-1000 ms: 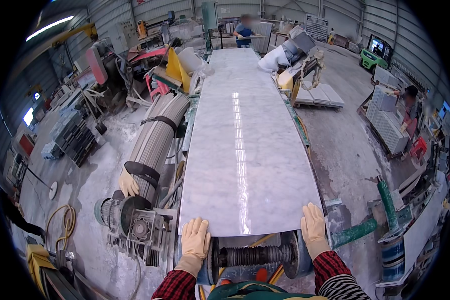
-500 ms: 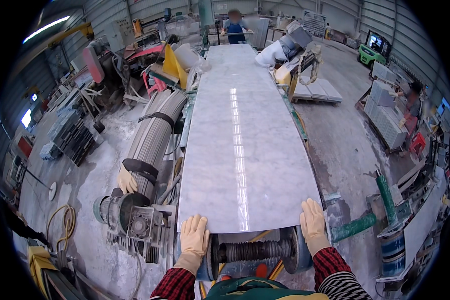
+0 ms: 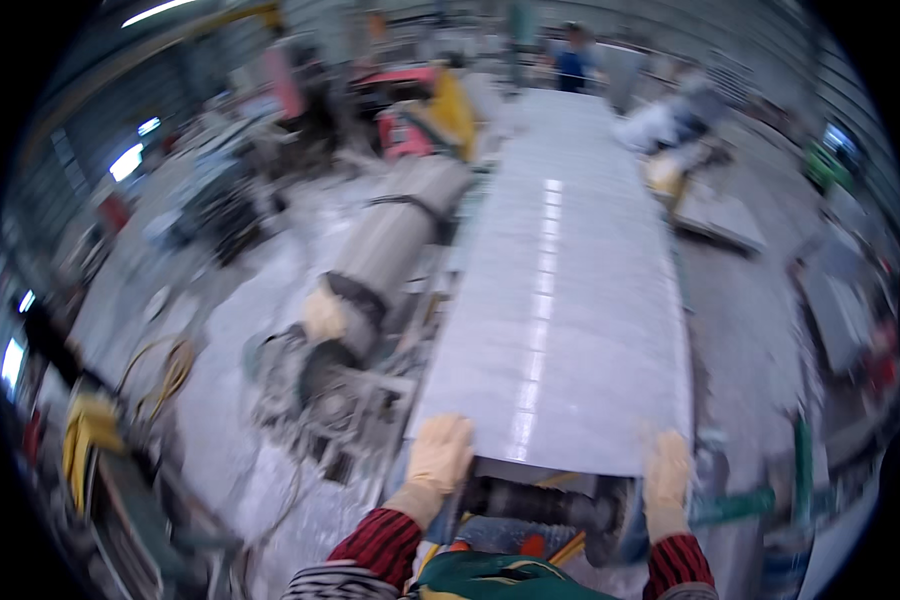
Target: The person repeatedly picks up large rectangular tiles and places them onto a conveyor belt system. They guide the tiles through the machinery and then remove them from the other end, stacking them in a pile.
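A long, polished, pale grey-white stone slab [image 3: 590, 310] lies on a roller conveyor and stretches away from me. At its near left corner my left hand [image 3: 440, 457], in a cream rubber glove, is closed on the edge with the fingers over the top. My right hand [image 3: 667, 470], gloved alike, holds the near right corner; its fingers are smeared by motion. Below the slab's near edge shows a dark ribbed roller [image 3: 540, 503] between my hands. The undersides of both hands are hidden.
Left of the slab lies a strapped grey bundle [image 3: 395, 240] with a cream glove [image 3: 323, 313] on it, beside a motor [image 3: 335, 395]. A green pipe [image 3: 735, 507] is at the right. A person in blue [image 3: 572, 65] stands at the far end. A yellow hose [image 3: 175, 365] lies left.
My view has swung left, so the scene sits farther right and is blurred. Both hands stay at the slab's near corners.
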`<state>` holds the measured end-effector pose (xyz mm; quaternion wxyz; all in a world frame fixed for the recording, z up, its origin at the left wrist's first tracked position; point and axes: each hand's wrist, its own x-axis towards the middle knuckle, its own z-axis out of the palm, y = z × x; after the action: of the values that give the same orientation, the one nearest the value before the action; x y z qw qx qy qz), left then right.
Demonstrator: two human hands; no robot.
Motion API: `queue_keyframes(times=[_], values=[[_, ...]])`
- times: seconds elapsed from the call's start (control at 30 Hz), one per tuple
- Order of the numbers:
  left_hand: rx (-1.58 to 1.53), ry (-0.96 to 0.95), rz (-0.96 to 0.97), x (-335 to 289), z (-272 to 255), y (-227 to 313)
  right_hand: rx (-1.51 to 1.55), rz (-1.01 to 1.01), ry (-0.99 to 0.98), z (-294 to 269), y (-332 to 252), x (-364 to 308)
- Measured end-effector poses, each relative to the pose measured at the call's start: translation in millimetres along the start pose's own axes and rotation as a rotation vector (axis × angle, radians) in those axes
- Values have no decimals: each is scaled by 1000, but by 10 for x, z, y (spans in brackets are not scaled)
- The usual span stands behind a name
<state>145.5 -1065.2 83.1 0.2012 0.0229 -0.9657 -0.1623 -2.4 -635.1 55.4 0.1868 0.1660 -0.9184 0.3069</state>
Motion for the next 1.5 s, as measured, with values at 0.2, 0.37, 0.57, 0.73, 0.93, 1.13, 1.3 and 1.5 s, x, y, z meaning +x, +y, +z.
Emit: queue_keyframes(times=[0.2,0.37,0.57,0.73,0.93,1.13,1.3,1.5], values=[[-105,15,22,-24,-132,50,-223,-220,-147,-196,-73,-233],[-103,90,13,-144,-130,69,-179,-277,-193,-598,-861,-35],[-93,200,30,-192,-108,71,-268,-370,-116,-439,-636,-116],[-122,67,19,-172,-128,42,-209,-441,-54,-371,-376,-247],[-103,-9,-14,-38,-41,88,-24,103,21,374,1018,-447],[55,27,25,-212,-82,48,-268,-203,-24,-169,-134,-152],[27,10,58,-175,-63,145,-293,-200,17,-369,-201,-221],[34,1,57,-233,-57,96,-268,-189,29,-311,-196,-263]])
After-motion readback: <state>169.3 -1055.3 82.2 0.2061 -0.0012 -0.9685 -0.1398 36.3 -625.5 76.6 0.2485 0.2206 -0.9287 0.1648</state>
